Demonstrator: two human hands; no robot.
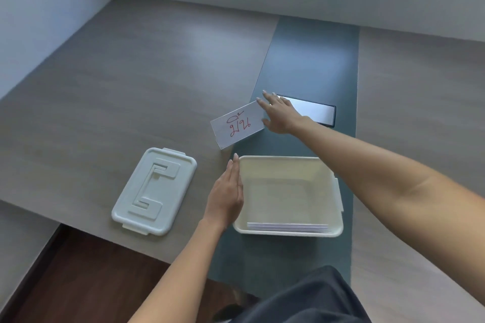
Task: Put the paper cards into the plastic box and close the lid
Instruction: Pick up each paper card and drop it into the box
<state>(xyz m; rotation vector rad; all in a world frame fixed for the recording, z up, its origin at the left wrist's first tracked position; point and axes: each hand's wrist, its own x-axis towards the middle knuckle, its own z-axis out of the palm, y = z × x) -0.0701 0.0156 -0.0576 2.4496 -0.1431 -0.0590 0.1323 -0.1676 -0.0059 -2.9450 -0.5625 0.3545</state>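
Note:
A cream plastic box (337,199) stands open on the dark green strip, with several white cards (287,227) lying flat against its near wall. My left hand (227,195) rests flat against the box's left wall, fingers straight. Beyond the box, a white paper card (237,124) with red handwriting is lifted at a tilt; my right hand (279,115) holds its right end between thumb and fingers. The pale lid (154,190) lies flat on the table to the left of the box, top side up.
A black phone (312,113) lies on the green strip (309,60) just behind my right hand. The grey wooden table (131,81) runs back to the wall under a window. The table's front edge drops to dark floor at lower left.

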